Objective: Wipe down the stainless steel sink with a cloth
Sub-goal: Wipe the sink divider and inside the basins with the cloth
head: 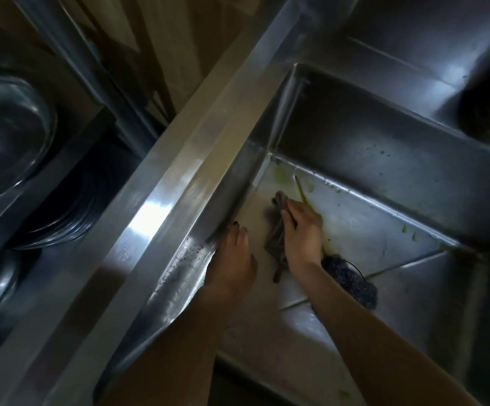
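Grey cloth is lying on the sink floor near the far corner, the right hand gripping it; the left hand is resting flat beside; green scraps are showing, so wiping seems barely begun.

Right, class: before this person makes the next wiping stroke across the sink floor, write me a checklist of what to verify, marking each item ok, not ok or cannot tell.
1. Cloth in hand: ok. The right hand holds it down on the sink floor.
2. Left hand out of the stroke's path: ok. It rests at the foot of the left wall, beside the cloth.
3. Floor free of scraps: not ok. Green scraps lie in the far corner, and a green stalk lies by the fingers.
4. Middle of the floor free: not ok. A dark wad lies partly under the right forearm.
5. Cloth damp enough: cannot tell.
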